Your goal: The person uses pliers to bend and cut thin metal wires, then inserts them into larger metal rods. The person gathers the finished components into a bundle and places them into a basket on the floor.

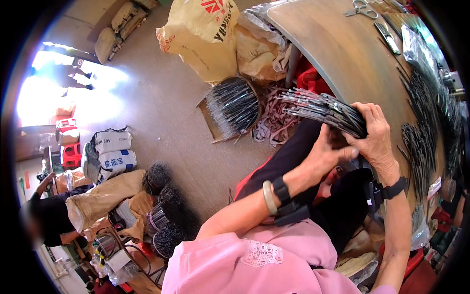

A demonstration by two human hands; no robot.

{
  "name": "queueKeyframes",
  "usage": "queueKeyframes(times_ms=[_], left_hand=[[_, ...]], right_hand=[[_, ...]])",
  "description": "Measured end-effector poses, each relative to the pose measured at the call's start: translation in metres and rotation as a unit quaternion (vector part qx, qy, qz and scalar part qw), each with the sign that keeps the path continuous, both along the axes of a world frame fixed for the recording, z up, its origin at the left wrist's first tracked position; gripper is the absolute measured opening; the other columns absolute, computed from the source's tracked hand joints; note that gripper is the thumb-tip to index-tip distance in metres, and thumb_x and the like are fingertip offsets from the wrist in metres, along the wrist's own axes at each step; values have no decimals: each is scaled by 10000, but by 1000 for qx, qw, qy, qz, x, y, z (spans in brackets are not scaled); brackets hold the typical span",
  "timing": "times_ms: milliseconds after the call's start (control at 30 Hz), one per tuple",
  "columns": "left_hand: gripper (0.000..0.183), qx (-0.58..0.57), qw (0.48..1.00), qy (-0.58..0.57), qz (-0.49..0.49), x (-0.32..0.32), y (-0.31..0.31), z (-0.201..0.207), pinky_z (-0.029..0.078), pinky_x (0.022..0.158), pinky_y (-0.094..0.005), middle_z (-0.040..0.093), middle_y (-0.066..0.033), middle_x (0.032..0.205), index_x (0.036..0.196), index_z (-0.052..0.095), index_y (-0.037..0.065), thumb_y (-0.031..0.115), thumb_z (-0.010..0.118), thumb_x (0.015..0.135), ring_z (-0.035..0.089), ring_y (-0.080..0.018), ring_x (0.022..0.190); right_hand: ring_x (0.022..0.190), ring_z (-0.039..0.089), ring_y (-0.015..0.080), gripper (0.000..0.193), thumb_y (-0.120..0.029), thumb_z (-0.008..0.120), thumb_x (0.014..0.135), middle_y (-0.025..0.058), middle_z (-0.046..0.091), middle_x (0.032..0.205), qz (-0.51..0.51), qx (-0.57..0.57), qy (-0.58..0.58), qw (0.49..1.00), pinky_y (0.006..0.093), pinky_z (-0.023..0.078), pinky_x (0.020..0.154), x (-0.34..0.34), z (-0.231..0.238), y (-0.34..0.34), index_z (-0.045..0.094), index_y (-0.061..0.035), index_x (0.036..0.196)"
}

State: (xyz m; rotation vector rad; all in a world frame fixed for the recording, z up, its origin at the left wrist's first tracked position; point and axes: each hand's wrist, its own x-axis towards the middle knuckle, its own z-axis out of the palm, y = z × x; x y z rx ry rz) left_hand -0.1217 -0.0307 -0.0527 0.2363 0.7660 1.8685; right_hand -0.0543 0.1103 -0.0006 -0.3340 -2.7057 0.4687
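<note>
A thick bundle of thin dark rods with pale, metallic-looking ends (pixel 325 109) points leftward over my lap, beside the table edge. My right hand (pixel 376 134) wraps round the bundle's right end, with its fingers over the top and its thumb below. Just beneath the bundle is my left hand (pixel 325 154), its thumb stretched to the right toward my right palm and its index finger raised near the bundle's underside. Thumb and index stand apart; the other left fingers are partly hidden. More loose dark rods (pixel 421 142) lie on the wooden table (pixel 338 39) to the right.
A round container packed with dark rods (pixel 235 105) stands on the floor beside pinkish strips (pixel 274 120) and a large yellow sack (pixel 200 39). Scissors (pixel 361 10) lie at the table's far end. Black bristly bundles (pixel 171 210) and sacks (pixel 115 152) line the left; a person (pixel 54 215) is there.
</note>
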Motion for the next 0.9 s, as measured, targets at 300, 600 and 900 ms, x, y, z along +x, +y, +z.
queueKeyframes(times_ms=[300, 600, 900], left_hand=[[427, -43, 986, 160, -1, 3, -7, 45, 526, 823, -296, 618, -45, 1015, 1136, 523, -12, -7, 758, 779, 605, -132, 933], [1145, 41, 888, 456, -37, 11, 44, 101, 340, 1095, -461, 401, -250, 1399, 1526, 92, -15, 73, 849, 672, 431, -399, 1277], [1016, 9, 848, 528, 46, 43, 113, 90, 488, 947, -359, 580, -169, 1209, 1483, 209, 16, 44, 842, 688, 595, -251, 1092]], right_hand=[[889, 608, 402, 481, -114, 680, 727, 184, 597, 958, 34, -59, 53, 996, 439, 509, 782, 20, 10, -21, 544, -26, 1181], [841, 642, 367, 520, -179, 706, 769, 164, 630, 949, -106, -181, 324, 922, 378, 520, 763, 28, 26, -19, 527, -29, 1233], [904, 622, 369, 566, -212, 738, 745, 177, 623, 1000, -244, -9, 243, 939, 416, 488, 832, 66, -9, 8, 526, -17, 1233]])
